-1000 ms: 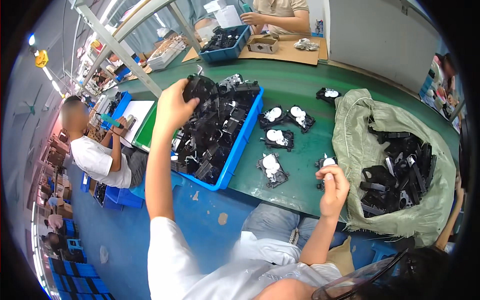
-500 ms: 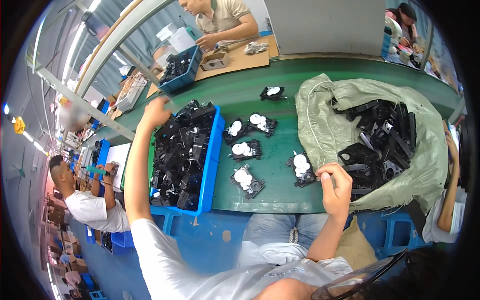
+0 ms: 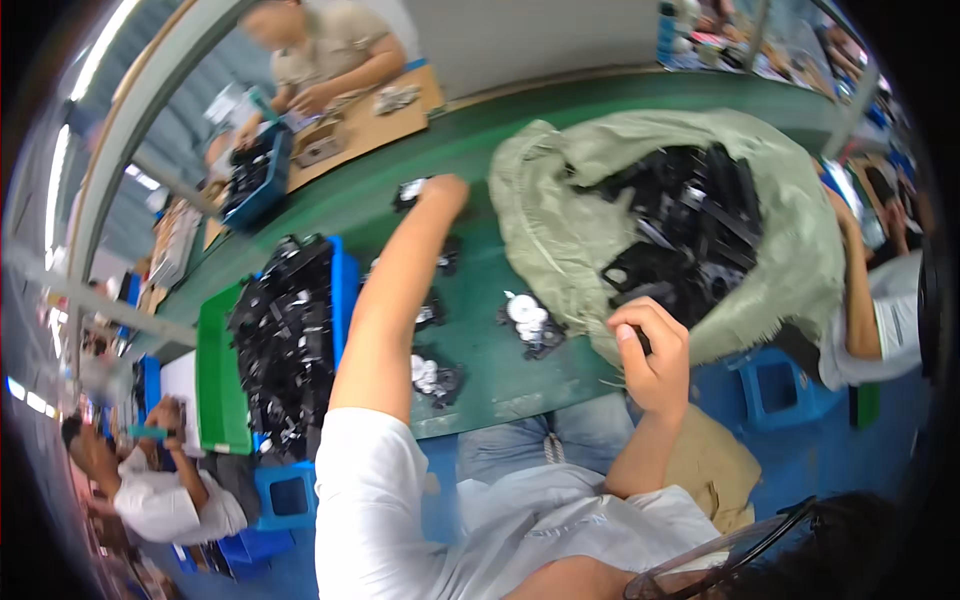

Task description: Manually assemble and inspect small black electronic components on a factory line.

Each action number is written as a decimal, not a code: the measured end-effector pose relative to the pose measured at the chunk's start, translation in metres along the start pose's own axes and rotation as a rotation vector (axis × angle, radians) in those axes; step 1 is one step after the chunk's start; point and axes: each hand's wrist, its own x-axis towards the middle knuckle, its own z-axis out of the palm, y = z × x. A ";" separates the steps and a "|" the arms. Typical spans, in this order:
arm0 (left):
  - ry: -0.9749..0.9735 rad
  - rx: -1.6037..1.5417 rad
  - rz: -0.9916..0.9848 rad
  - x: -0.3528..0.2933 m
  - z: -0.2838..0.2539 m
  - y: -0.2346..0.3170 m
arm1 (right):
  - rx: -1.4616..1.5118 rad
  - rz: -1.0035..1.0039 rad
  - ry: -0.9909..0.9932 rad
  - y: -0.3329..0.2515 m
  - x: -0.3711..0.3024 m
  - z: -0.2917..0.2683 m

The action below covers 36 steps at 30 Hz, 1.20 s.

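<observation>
Part, black with white on top, lies at eleven o'clock from the view's middle. The left hand is at its three o'clock side and hides that end, so where its long axis points cannot be told. The left fingers are blurred and turned away; whether they pinch or spread I cannot tell. The right hand, between three and four o'clock, has its fingers curled, thumb just beside the forefinger; whether anything is pinched there is unclear. A second part lies just beside the sack, white wheels toward eleven o'clock, long axis running on toward five. A third part sits at seven, near the left forearm. The table is green. The sack, pale green, gapes at two o'clock around black pieces. A heaped blue bin stands near nine, beside a green tray. One co-worker is at eleven, another at eight; the floor is blue
</observation>
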 end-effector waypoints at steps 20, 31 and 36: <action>0.476 0.020 -0.308 -0.009 0.003 -0.043 | -1.199 -0.089 0.079 0.021 0.062 -0.034; 1.039 -0.780 -0.043 -0.206 -0.120 0.031 | -1.421 0.405 -0.685 0.028 0.117 -0.029; 1.377 -1.310 -0.030 -0.269 -0.068 0.066 | -1.194 0.285 -0.472 -0.001 0.117 -0.036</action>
